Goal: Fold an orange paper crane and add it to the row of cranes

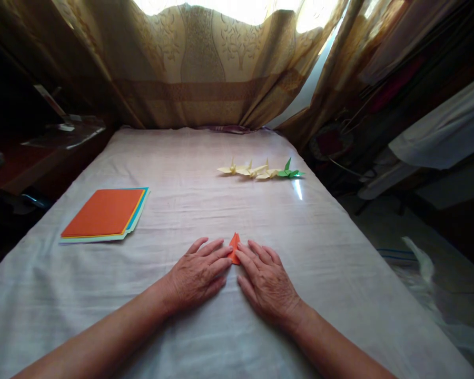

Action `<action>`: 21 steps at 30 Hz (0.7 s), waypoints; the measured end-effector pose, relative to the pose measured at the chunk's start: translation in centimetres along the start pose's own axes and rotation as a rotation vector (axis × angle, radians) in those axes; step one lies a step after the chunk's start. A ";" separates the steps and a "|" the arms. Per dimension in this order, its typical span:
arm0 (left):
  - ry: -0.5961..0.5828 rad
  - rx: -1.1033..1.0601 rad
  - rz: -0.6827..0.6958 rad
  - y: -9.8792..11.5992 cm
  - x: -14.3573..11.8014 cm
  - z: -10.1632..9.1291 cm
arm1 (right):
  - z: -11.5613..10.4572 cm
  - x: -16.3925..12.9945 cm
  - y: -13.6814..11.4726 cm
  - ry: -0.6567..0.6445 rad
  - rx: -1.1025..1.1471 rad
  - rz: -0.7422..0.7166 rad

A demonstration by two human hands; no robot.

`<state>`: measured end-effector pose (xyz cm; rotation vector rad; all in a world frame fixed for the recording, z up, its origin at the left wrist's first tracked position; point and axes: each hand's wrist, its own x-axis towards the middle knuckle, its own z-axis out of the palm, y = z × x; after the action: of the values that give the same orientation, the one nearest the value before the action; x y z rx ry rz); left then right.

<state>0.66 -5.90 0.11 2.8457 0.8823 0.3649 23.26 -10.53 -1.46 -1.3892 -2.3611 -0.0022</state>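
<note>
A small piece of folded orange origami paper lies on the white cloth, its narrow tip pointing away from me. My left hand rests palm down at its left, fingers stretched out, with fingertips on the paper's left edge. From the other side my right hand also lies flat with fingers spread, its index fingertip touching the right edge. Part of the paper is hidden under the fingertips. Farther back stand several folded paper cranes in a row, cream ones and a green one at the right end.
To the left is a stack of coloured square paper, orange on top. The cloth-covered surface reaches back to a gold curtain. Hanging white fabric and a clear plastic bag are beyond the right edge.
</note>
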 end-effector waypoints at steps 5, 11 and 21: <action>-0.008 -0.017 -0.011 0.0 0.0 0.0 | 0.1 1.3 0.8 -0.080 -0.022 -0.006; 0.006 -0.009 -0.006 0.1 -0.1 0.2 | 0.6 2.3 1.1 -0.063 -0.052 0.034; -0.028 -0.076 -0.035 -0.1 0.5 -0.1 | 0.9 2.8 1.2 -0.162 -0.048 0.113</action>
<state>0.98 -5.50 0.30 2.7553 0.8920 0.3468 22.77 -7.41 -1.54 -1.5998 -2.4221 0.0894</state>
